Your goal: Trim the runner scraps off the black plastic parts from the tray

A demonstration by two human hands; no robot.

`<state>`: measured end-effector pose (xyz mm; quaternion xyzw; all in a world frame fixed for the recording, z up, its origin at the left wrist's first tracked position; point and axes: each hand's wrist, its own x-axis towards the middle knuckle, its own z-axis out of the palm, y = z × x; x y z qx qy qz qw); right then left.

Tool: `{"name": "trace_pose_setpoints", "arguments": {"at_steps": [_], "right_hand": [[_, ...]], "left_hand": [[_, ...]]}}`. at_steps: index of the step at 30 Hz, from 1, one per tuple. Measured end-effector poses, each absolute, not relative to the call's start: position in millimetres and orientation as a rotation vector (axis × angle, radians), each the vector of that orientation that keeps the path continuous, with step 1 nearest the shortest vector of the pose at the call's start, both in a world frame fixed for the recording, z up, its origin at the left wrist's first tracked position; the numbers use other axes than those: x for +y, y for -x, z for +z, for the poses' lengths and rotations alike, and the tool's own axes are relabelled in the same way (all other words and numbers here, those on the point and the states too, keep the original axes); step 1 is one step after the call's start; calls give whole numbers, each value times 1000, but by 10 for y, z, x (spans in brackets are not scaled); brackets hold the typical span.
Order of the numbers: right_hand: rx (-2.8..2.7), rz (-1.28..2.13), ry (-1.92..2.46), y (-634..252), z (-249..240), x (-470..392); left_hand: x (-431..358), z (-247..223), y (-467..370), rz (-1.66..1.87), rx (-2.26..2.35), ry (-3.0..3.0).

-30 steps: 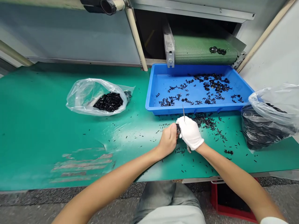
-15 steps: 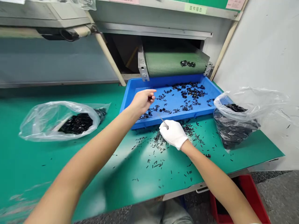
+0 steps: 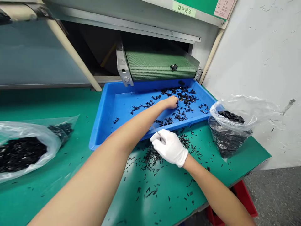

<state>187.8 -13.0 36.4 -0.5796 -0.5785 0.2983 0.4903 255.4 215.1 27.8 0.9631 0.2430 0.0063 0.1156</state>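
Black round parts (image 3: 181,99) lay in the far right portion of the blue tray (image 3: 97,121), and from my remote seat I read them as just beyond and to the right of the left hand (image 3: 171,102). That bare hand was plainly the nearer one, its forearm slanting over the tray's near wall. Its fingers were curled downward, their tips mostly hidden; I could not tell how far open they were, or whether they touched or gripped anything. The right hand (image 3: 169,147), in a white glove, was outside the tray at its near wall, fingers closed round a thin metal tool (image 3: 159,133) that pointed up and to the left, towards the left forearm.

Being discs, the parts gave me no clear long axis, though the small branched pieces (image 3: 148,104) to their left trailed in a slanting line down the tray. The discs looked dark and glossy, some ring-like with a pale glint at the centre, several overlapping. One more dark, shiny part (image 3: 173,67) sat on the green belt (image 3: 150,62) above the tray. Short black bits (image 3: 154,158) littered the table below the glove.
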Motion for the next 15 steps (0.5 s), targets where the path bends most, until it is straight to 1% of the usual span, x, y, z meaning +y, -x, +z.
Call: {"name": "trace_pose_setpoints", "arguments": {"at_steps": [2, 5, 7, 9, 11, 13, 15], "right_hand": [[-1270, 777, 1375, -1893, 359, -128], [-993, 800, 1320, -1949, 343, -100], [-796, 803, 1265, -1990, 344, -75], [-669, 834, 1198, -2007, 363, -70], [-669, 916, 1122, -1983, 399, -106], [-789, 1067, 1070, -1921, 441, -182], [-941, 1220, 1074, -1836, 470, -276]], "left_hand": [[2132, 335, -2453, 37, 761, -2806], [2058, 521, -2112, 187, 854, -2765], [1915, 680, -1754, 375, 898, -2667], [1644, 806, -1322, 613, 832, -2442], [1252, 847, -885, 780, 666, -2183], [815, 780, -520, 773, 558, -2047], [427, 625, -275, 782, 557, -1885]]}}
